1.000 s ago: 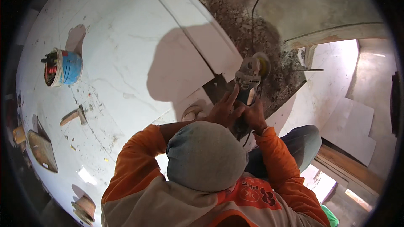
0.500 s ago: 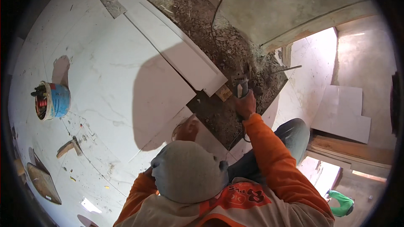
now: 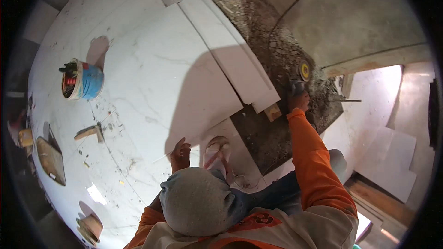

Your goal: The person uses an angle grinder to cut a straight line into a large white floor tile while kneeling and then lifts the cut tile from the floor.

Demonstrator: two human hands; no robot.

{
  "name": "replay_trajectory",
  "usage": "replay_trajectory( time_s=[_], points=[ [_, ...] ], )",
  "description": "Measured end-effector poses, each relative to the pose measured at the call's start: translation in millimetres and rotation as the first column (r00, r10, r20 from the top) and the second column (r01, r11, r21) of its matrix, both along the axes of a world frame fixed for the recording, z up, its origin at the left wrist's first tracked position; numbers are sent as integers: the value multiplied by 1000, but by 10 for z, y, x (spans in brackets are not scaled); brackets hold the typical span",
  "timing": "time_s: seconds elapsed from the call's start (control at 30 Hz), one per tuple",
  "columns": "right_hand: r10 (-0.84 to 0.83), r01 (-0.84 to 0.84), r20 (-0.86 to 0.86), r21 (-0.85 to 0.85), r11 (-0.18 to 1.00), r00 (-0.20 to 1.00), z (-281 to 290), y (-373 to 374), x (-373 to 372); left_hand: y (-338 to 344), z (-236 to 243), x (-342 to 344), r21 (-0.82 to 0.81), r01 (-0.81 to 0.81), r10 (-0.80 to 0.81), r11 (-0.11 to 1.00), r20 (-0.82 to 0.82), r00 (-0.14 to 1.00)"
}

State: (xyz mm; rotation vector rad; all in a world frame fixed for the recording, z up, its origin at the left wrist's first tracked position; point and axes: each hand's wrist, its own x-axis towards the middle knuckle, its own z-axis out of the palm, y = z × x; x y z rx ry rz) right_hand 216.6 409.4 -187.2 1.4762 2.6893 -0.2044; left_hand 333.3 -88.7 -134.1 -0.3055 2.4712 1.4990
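My right hand (image 3: 299, 102) is wrapped round the body of an angle grinder (image 3: 297, 86), over the strip of bare earth and rubble. The grinder's yellow disc (image 3: 304, 70) points away from me. Just left of the hand, a small wooden block (image 3: 273, 112) sits by the end of a long, narrow white tile (image 3: 230, 46). My left hand (image 3: 180, 155) is over the white tiled floor (image 3: 138, 87), forefinger stretched out and nothing visible in its fingers. Beside it my sandalled foot (image 3: 216, 150) rests on a tile; the grey cap hides part of the left arm.
A blue bucket of tools (image 3: 92, 80) stands at left, with a hammer (image 3: 94, 133) and a trowel-like board (image 3: 50, 160) nearer. A dark cable (image 3: 295, 4) crosses the rubble. A thin rod (image 3: 346, 100) and a cut tile (image 3: 385, 161) lie at right.
The view has shifted, moving the scene rightward. My left hand has drawn left, off my foot. My right hand has carried the grinder farther away, and its yellow disc now shows.
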Motion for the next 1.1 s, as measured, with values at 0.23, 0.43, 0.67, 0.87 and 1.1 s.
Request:
replay_trajectory(
  time_s=[0.23,0.43,0.67,0.87,1.1],
  points=[
    [22,-22,10,14,1000,1000,50,-92,-35,-402,-173,366,140,-640,442,756,613,655],
    [52,-61,-65,-160,985,997,154,142,74,-213,-120,279,251,-843,492,477,718,492],
    [85,-89,-40,-98,991,996,357,-134,8,-356,-91,206,387,-885,475,260,746,466],
    [439,-391,-218,231,891,872,-46,-811,259,-364,-316,276,339,-884,527,321,711,465],
    [-360,226,84,-899,375,929,-361,-2105,57,-1006,-421,494,-13,-882,874,471,143,465]
  ],
)
